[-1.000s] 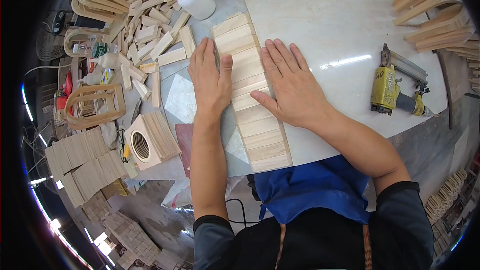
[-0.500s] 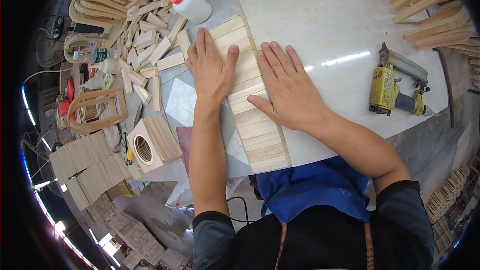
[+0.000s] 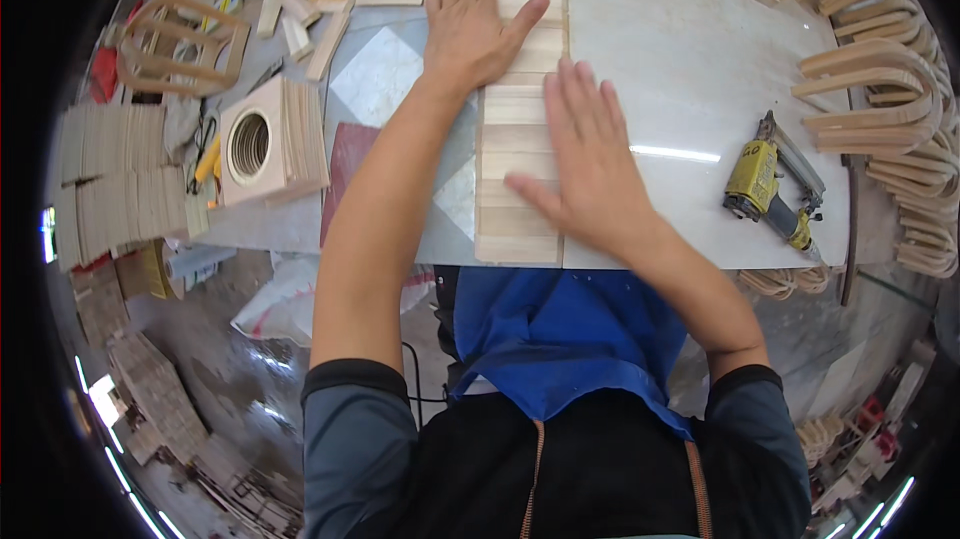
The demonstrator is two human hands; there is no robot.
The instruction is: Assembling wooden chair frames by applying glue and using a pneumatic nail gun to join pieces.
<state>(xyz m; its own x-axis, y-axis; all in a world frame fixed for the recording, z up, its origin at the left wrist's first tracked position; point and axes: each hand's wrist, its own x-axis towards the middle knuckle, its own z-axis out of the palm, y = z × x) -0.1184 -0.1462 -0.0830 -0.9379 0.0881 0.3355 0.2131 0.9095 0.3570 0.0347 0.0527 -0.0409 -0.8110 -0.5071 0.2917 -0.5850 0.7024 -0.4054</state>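
Wooden slat row (image 3: 517,164) between left hand (image 3: 468,37) and right hand (image 3: 597,164); both hands flat, grasping nothing — along opposite edges, likely steadying it; nail gun (image 3: 753,177) lies clear, rightward.

On my feed a yellow nail gun (image 3: 752,179) lies toward the right of the pale worktop (image 3: 690,214), with curved wooden frames (image 3: 870,137) crowding the edge beyond. Further left I make out a round-holed stack of square panels (image 3: 292,134), a reddish sheet (image 3: 343,164) just beside it, and a pale sack (image 3: 285,304) lower down.
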